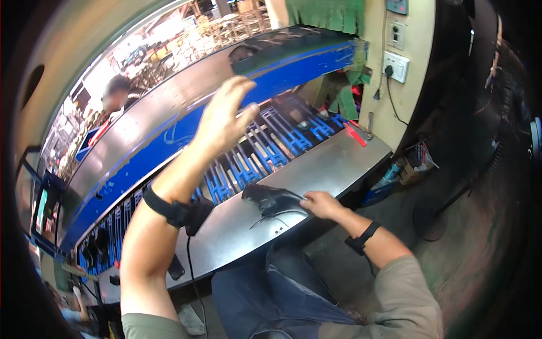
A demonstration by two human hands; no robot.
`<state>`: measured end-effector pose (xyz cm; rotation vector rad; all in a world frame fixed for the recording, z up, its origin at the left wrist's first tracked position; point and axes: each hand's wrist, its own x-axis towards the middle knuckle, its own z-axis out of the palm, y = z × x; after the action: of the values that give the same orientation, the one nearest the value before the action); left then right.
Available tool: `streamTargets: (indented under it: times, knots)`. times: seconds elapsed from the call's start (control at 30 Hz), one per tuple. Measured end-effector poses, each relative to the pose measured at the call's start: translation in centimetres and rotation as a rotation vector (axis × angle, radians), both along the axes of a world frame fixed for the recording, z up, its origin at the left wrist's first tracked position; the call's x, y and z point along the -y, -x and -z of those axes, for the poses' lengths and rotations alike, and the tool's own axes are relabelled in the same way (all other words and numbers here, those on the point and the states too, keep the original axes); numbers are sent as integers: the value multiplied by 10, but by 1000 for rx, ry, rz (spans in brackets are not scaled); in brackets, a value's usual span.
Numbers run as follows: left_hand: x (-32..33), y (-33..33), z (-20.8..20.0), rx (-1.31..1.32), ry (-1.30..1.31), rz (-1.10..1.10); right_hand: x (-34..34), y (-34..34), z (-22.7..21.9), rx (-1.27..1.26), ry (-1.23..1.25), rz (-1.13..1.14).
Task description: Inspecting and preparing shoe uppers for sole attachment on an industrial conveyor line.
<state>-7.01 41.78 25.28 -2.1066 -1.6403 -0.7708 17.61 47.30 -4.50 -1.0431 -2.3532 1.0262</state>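
My left hand (221, 120) is raised over the blue-fronted machine (305, 65), thumb apart from the fingers, with nothing visible in it. Below it runs a row of blue racks (265, 159) with metal rods. My right hand (322, 204) pinches one end of a black shoe upper (272, 200) between thumb and fingers. The upper lies over the metal ledge (226, 240), and thin dark threads or laces trail from it. Black bands with small boxes are strapped round both my forearms.
A red-handled tool (355, 134) lies at the ledge's right end. A dark phone-like object (176, 268) rests at its left, near a hanging black cable (190, 271). A wall socket (396, 66) with a plug is at right. Another person (116, 93) is beyond the machine.
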Motion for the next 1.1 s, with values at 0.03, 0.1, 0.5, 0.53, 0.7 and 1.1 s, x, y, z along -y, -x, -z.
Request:
streamTargets:
  times: [0.03, 0.1, 0.5, 0.53, 0.7, 1.1]
  knots:
    - [-21, 8, -7, -48, -26, 1, -19, -10, -12, 72, 33, -73]
    - [-50, 22, -24, -37, 38, -47, -79, -39, -37, -173, -141, 58]
    - [-174, 84, -21, 37, 97, -364, -321, -175, -259, 303, -1464, 598]
    - [-173, 84, -20, 31, 72, -371, -324, -169, -263, 362, -1421, 674]
    - [-172, 86, -20, 134, -26, -317, -333, -164, -279, 521, -1363, 788]
    - [35, 136, -99, 707, -195, -49, -123, -85, -118, -249, -711, 217]
